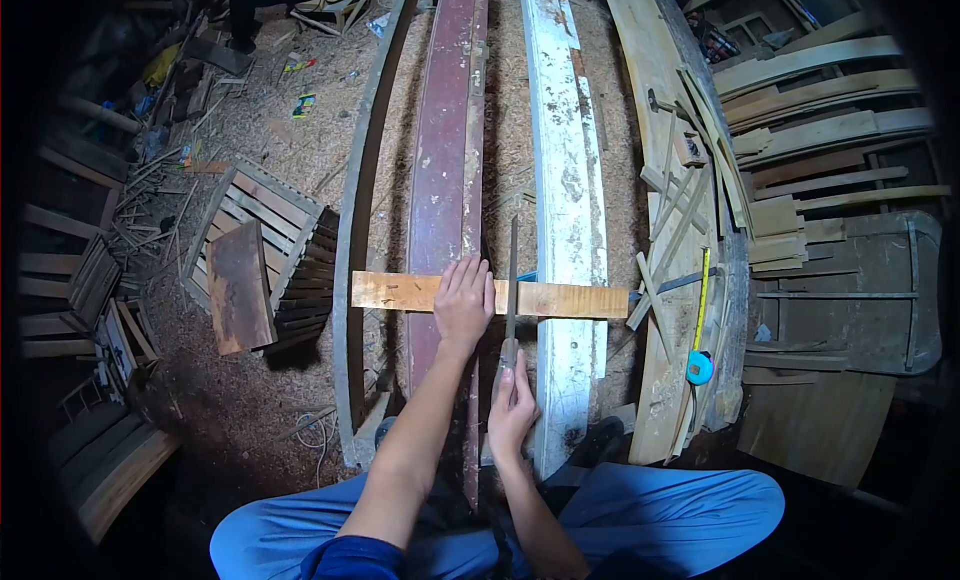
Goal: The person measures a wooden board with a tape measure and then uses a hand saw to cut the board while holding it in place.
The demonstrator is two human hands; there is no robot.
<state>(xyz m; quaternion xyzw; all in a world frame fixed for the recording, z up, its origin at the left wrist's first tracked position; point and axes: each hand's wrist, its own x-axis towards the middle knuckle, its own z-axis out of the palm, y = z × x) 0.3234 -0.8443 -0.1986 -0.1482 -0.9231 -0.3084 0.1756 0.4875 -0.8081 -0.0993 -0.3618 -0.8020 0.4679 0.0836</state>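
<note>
A short wooden board (575, 301) lies crosswise over a maroon painted beam (440, 150) and a white, paint-worn beam (560, 130). My left hand (464, 302) rests flat on top of this board, over the maroon beam, fingers extended forward. Just to its right, my right hand (513, 407) is closed around the handle of a handsaw (514, 280). The saw's narrow blade points away from me and crosses the board in the gap between the two beams. Dark marks show on the board's left part.
At right, a plank bench (655, 400) carries a yellow tape measure (699, 366), a hammer (662, 104) and loose wood strips. A slatted crate (225, 220) stands left on the sawdust-strewn floor. Stacked boards (830, 120) fill the far right. Part of another person (243, 20) shows at top left.
</note>
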